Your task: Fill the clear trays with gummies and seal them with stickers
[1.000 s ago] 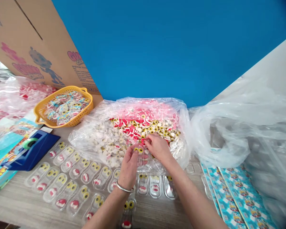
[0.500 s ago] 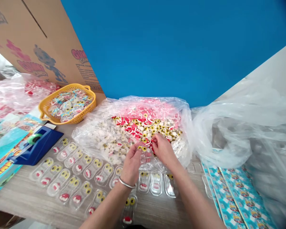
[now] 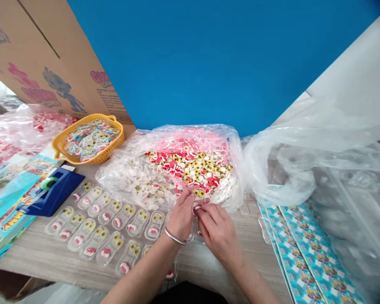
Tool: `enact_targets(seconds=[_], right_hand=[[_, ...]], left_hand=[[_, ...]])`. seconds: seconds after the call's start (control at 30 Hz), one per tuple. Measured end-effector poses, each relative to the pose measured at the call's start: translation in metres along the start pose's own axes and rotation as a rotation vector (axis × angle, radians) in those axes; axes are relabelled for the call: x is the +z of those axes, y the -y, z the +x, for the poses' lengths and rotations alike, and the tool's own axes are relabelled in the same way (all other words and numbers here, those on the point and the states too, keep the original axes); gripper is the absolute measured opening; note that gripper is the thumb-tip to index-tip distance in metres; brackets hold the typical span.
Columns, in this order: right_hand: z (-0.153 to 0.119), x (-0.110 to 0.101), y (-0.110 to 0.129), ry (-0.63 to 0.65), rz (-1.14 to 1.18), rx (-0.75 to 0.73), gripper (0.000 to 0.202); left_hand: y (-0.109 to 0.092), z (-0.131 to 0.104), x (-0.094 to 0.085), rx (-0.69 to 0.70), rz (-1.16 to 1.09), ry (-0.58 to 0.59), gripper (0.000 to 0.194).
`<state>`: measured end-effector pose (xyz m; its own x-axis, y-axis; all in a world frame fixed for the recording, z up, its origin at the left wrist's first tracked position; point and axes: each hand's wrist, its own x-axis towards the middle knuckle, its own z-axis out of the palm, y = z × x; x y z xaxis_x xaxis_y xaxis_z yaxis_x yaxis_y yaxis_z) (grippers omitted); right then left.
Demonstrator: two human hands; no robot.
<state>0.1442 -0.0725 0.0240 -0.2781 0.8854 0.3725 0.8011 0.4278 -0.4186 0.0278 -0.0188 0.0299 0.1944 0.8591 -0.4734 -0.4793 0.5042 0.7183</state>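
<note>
My left hand [image 3: 181, 216] holds a clear plastic blister tray [image 3: 199, 199] upright-ish near the bag's front edge. Two yellow-and-black eye candies [image 3: 199, 193] sit in its top end. The fingers of my right hand [image 3: 218, 230] are pinched at the tray's lower end, on a red-and-white teeth candy [image 3: 197, 207] that is mostly hidden by them. Just beyond lies an open clear bag [image 3: 237, 169] full of loose eye and teeth candies [image 3: 193, 164]. Rows of filled blister trays [image 3: 131, 255], each with two eyes and one set of teeth, cover the table to the left.
A yellow basket [image 3: 106, 158] of packed candies and a blue tape dispenser [image 3: 55, 194] stand at left. Printed blue card sheets [image 3: 313, 253] and crumpled clear plastic [image 3: 288, 169] lie right. A cardboard box [image 3: 66, 55] and blue panel [image 3: 209, 63] rise behind the wooden table [image 3: 47, 270].
My right hand has come back from the candy pile to the tray in my left hand, bringing a teeth candy. The camera view has shifted slightly.
</note>
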Motion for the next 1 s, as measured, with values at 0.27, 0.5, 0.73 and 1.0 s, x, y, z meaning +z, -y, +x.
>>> enact_targets(seconds=[0.27, 0.5, 0.73, 1.0], right_hand=[[-0.037, -0.019, 0.006, -0.116, -0.068, 0.030, 0.027], [-0.048, -0.060, -0.039, -0.279, -0.065, 0.258, 0.023], [-0.014, -0.108, -0.202, -0.194, -0.257, 0.779, 0.019], [0.001, -0.101, -0.260, -0.294, -0.178, 0.872, 0.007]], left_hand=[[0.015, -0.015, 0.024, -0.076, 0.083, 0.050, 0.028], [0.020, -0.017, 0.038, -0.128, 0.081, 0.095, 0.036], [0.022, -0.016, 0.038, -0.238, 0.144, 0.031, 0.032], [0.022, -0.009, 0.037, -0.247, 0.161, -0.043, 0.035]])
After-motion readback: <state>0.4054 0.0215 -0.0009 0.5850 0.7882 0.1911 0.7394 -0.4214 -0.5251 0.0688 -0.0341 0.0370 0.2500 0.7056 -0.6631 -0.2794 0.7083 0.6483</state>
